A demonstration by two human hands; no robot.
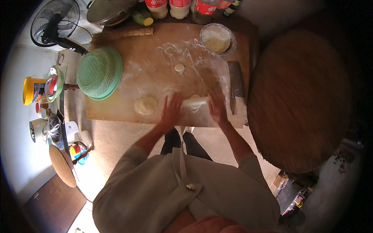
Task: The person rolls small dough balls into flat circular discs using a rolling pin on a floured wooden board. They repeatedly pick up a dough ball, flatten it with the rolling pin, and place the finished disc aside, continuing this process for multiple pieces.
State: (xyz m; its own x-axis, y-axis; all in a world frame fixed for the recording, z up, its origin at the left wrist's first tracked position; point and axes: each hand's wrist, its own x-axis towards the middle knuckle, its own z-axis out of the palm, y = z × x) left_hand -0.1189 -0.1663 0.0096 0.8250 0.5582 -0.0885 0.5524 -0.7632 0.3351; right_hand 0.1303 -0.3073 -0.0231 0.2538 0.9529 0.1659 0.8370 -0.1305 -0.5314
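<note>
Both hands lie on a pale rolling pin [194, 102] near the front edge of the floured wooden board [131, 74]. My left hand [172, 109] is on its left end and my right hand [216, 106] on its right end; both are blurred, with fingers stretched forward. Under the pin shows a piece of dough [195, 98]. Left of my left hand rests a pile of flat dough rounds [145, 105]. A small dough disc [179, 68] sits farther back, near the board's middle. A cleaver [236, 83] lies on the right, its blade beside my right hand.
A bowl of flour [216, 40] stands at the back right, a green plastic colander [99, 72] at the left. A straw brush [137, 32], a cut squash [142, 18] and bottles [205, 8] are at the back. A large round woven lid [298, 102] is right of the board.
</note>
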